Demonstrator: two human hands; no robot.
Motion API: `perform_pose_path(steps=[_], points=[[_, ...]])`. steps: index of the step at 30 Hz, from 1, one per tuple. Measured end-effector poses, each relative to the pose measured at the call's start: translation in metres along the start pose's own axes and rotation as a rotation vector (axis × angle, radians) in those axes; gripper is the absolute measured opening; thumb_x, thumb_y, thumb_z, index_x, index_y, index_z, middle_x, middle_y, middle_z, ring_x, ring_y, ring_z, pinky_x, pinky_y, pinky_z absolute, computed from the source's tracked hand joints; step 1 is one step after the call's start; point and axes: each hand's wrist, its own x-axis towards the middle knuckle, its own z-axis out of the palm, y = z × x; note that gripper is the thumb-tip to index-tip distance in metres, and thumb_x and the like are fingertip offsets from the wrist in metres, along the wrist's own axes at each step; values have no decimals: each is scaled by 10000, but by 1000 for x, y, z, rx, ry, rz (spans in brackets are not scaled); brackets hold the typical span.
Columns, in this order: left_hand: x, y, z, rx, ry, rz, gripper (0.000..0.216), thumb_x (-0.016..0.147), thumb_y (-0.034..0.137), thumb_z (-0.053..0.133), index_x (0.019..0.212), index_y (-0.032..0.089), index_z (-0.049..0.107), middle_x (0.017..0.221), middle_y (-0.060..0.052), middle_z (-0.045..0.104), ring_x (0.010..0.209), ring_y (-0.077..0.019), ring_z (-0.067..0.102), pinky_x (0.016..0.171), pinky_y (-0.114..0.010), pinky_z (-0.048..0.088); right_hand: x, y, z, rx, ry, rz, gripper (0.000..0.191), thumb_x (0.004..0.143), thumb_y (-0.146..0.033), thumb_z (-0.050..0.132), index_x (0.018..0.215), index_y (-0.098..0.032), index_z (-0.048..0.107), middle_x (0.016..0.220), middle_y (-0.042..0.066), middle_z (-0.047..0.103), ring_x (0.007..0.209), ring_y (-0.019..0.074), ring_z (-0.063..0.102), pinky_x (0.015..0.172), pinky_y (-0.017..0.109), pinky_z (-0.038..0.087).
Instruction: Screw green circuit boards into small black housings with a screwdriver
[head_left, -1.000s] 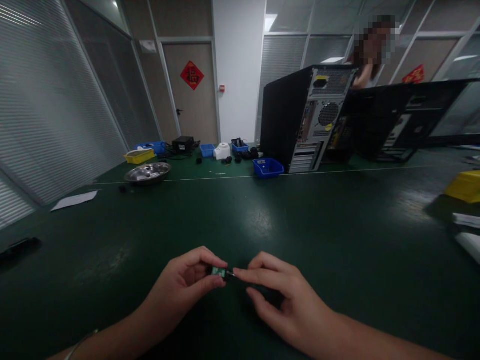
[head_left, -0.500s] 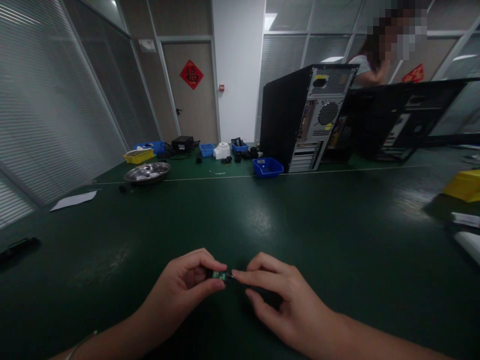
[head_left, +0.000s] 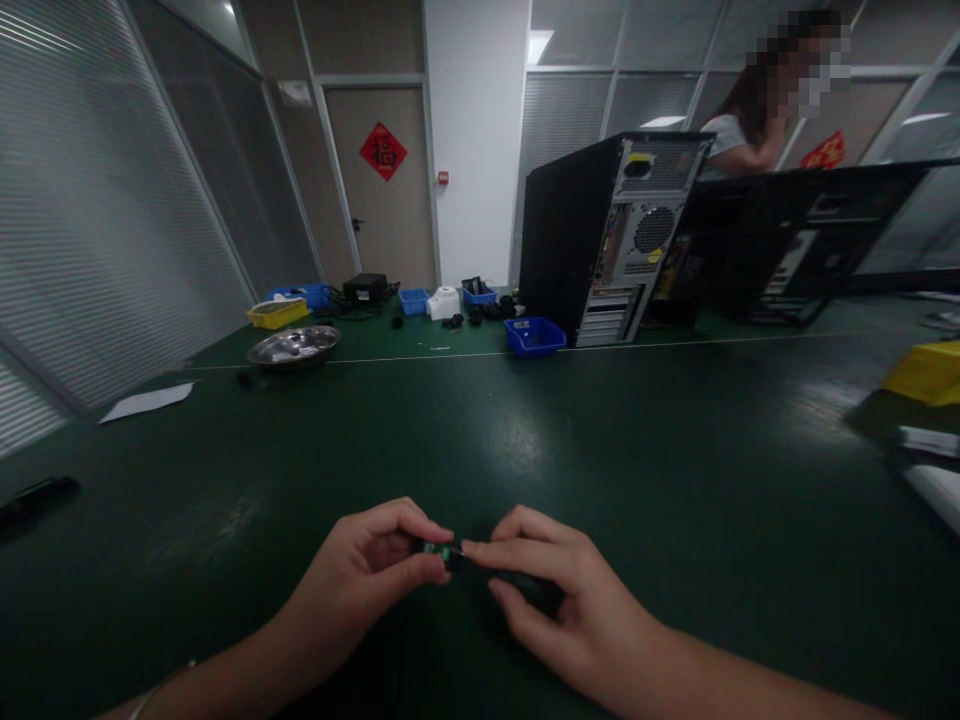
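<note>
Between the thumb and fingertips of my left hand [head_left: 375,560] is a small green circuit board [head_left: 438,550] with a dark part at its right end. My right hand [head_left: 570,575] is closed around a dark-handled tool [head_left: 529,588], mostly covered by the palm and fingers. Its thin metal tip reaches the board's right end, with my index finger laid along it. I cannot make out exactly what kind of tool it is. Both hands are low over the green table [head_left: 420,440].
A metal bowl [head_left: 294,346], yellow tray [head_left: 277,314] and blue bin [head_left: 535,336] stand toward the back. Computer cases [head_left: 570,240] rise at the back right, with a person [head_left: 742,150] behind them. A yellow bin [head_left: 926,373] is at the right edge, a dark object [head_left: 37,495] at left.
Both hands stay in nearly the same place. The board is turned slightly in my left fingers, showing more of its dark end, and my right hand has shifted a touch left.
</note>
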Motion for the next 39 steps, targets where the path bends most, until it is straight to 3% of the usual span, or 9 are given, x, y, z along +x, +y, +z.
perform_pose_path(steps=[6, 13, 19, 27, 39], points=[[-1, 3, 3, 92, 40, 50, 125, 773, 212, 780, 884, 161, 755, 831, -21, 640, 776, -161, 625, 715, -281, 525, -2, 1, -1, -128, -31, -38, 433, 886, -120, 532, 1277, -274, 637, 1008, 56, 617, 799, 155, 623, 689, 278, 504], [0, 3, 2, 37, 8, 9, 126, 785, 214, 770, 899, 167, 749, 840, -25, 661, 783, -168, 656, 745, -297, 544, 1, -4, 1, 24, 0, 14, 387, 877, -104, 548, 1218, -227, 683, 961, 64, 618, 843, 163, 625, 719, 271, 505], [-2, 1, 3, 184, 68, 153, 103, 785, 180, 754, 888, 178, 761, 867, -37, 654, 806, -177, 645, 715, -273, 524, 1, -2, 4, 82, 21, 39, 360, 872, -104, 566, 1186, -216, 702, 928, 61, 626, 834, 164, 623, 722, 276, 497], [1, 0, 1, 16, 23, -13, 139, 768, 229, 794, 880, 159, 751, 813, -29, 711, 765, -157, 684, 729, -262, 548, -1, -3, 3, -53, 11, 1, 411, 875, -106, 534, 1236, -249, 669, 967, 57, 616, 804, 161, 621, 684, 272, 504], [4, 4, 4, -74, 56, -43, 194, 720, 246, 834, 853, 137, 742, 821, -40, 747, 762, -168, 701, 744, -284, 562, 2, -4, 2, -74, 12, -4, 396, 887, -118, 532, 1238, -248, 665, 966, 54, 618, 799, 156, 621, 681, 260, 502]])
